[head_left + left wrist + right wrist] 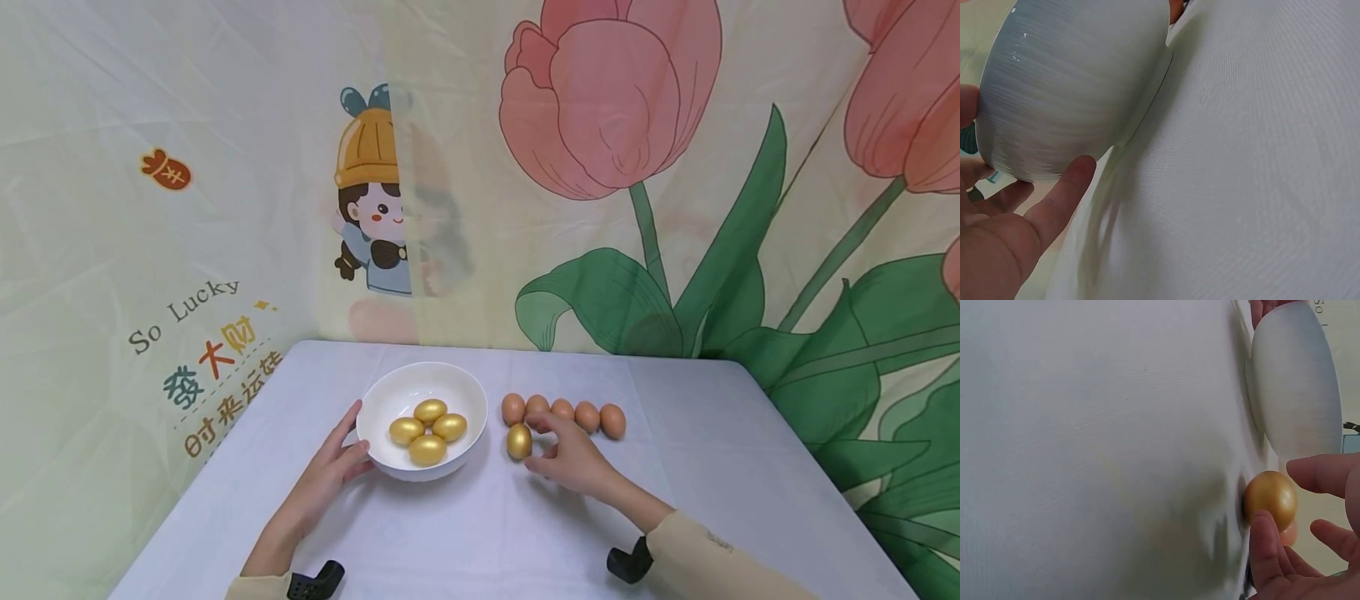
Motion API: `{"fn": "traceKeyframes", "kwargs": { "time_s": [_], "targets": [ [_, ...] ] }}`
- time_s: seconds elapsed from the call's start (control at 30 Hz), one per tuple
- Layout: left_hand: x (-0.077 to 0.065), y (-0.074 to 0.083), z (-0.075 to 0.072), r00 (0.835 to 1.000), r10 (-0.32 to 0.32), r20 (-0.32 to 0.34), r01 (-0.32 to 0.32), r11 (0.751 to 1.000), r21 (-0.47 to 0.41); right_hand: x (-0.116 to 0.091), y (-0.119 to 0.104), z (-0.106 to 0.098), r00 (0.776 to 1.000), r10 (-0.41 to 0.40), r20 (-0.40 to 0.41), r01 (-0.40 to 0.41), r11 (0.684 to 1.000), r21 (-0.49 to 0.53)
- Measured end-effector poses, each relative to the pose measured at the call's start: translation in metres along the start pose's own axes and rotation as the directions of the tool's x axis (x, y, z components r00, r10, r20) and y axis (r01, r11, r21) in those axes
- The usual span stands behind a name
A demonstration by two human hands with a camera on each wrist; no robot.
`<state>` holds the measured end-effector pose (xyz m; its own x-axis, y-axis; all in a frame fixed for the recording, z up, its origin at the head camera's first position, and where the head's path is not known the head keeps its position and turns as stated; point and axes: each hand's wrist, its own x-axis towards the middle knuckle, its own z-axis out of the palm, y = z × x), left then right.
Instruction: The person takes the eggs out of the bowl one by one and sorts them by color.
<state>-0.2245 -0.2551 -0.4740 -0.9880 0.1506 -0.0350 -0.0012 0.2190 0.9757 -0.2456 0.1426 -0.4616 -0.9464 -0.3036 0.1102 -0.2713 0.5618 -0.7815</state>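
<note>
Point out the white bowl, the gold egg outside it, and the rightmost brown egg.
White bowl [408,387]: head view, bare inner wall, far side.
Gold egg [518,442]: head view, middle of its visible surface.
Rightmost brown egg [612,422]: head view, middle of its shell.

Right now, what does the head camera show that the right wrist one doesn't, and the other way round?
Only the head view shows four gold eggs inside the bowl, the whole row of five brown eggs and the pink tulips.

Only the right wrist view shows the bowl side-on, down to its foot.

Both show the lone gold egg by the right hand, the bowl's outside and, at least partly, the left hand and a brown egg.
</note>
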Motion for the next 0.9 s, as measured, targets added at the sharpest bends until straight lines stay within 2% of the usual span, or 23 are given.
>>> {"fn": "traceKeyframes", "kwargs": {
  "time_s": [0.23, 0.43, 0.67, 0.9],
  "targets": [
    [0.0, 0.001, 0.0, 1.0, 0.003, 0.003, -0.003, 1.0, 0.004, -0.002, -0.022, -0.019, 0.999, -0.044, 0.019, 0.044, 0.999, -0.008],
    [0.001, 0.0, 0.0, 1.0, -0.007, -0.002, 0.007, 1.0, 0.003, 0.005, -0.044, -0.023, 0.993, -0.107, 0.052, 0.106, 0.994, 0.029],
    [0.0, 0.0, 0.0, 1.0, -0.018, 0.0, 0.018, 1.0, 0.009, 0.02, -0.069, -0.015, 0.985, -0.143, 0.094, 0.142, 0.99, 0.023],
    [0.0, 0.0, 0.0, 1.0, -0.015, -0.001, 0.015, 1.0, 0.012, 0.041, -0.085, 0.004, 0.968, -0.19, 0.165, 0.181, 0.981, 0.067]
  ]
}}
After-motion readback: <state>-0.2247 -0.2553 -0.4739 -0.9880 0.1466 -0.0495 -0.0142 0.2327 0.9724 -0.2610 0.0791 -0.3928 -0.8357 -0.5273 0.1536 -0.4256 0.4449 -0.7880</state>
